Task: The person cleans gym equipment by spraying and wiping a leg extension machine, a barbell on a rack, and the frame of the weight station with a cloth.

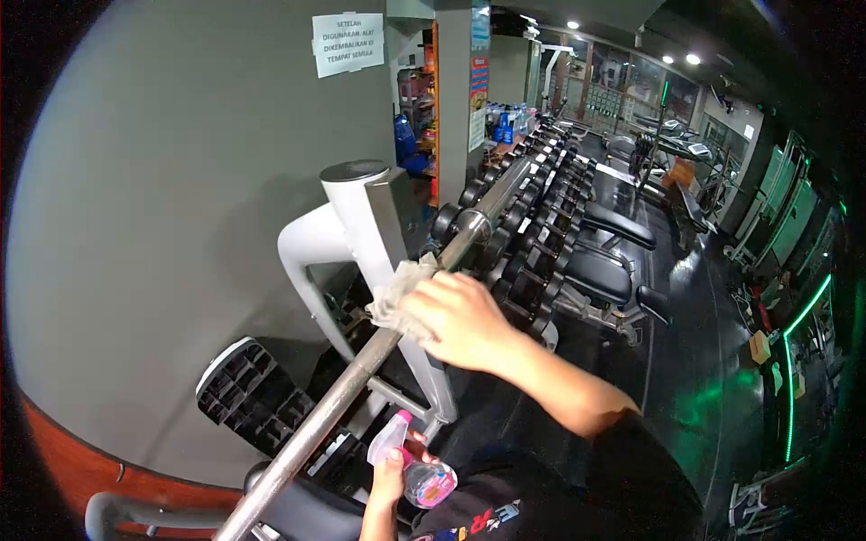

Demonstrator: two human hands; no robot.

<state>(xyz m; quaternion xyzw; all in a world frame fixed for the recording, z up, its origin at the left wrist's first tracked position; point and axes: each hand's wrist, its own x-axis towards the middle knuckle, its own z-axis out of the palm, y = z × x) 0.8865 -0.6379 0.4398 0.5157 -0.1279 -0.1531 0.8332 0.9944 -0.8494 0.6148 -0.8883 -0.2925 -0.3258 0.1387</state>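
My right hand (456, 317) is closed around a crumpled pale cloth (394, 302) that wraps over a steel barbell (338, 399). The bar lies across the white upright of a bench rack (354, 216) and runs diagonally from lower left to upper right. Below it, near my body, my left hand (391, 476) grips a clear spray bottle (429, 482) with a pink-tipped nozzle and a pink label. Part of the bottle's neck is hidden by my fingers.
Rows of black dumbbells (532, 234) stretch away beyond the bar. A black padded bench (597, 275) stands at their right. On the left, a grey wall (180, 162) carries a printed paper sign (348, 43). A black step platform (257, 392) leans against that wall.
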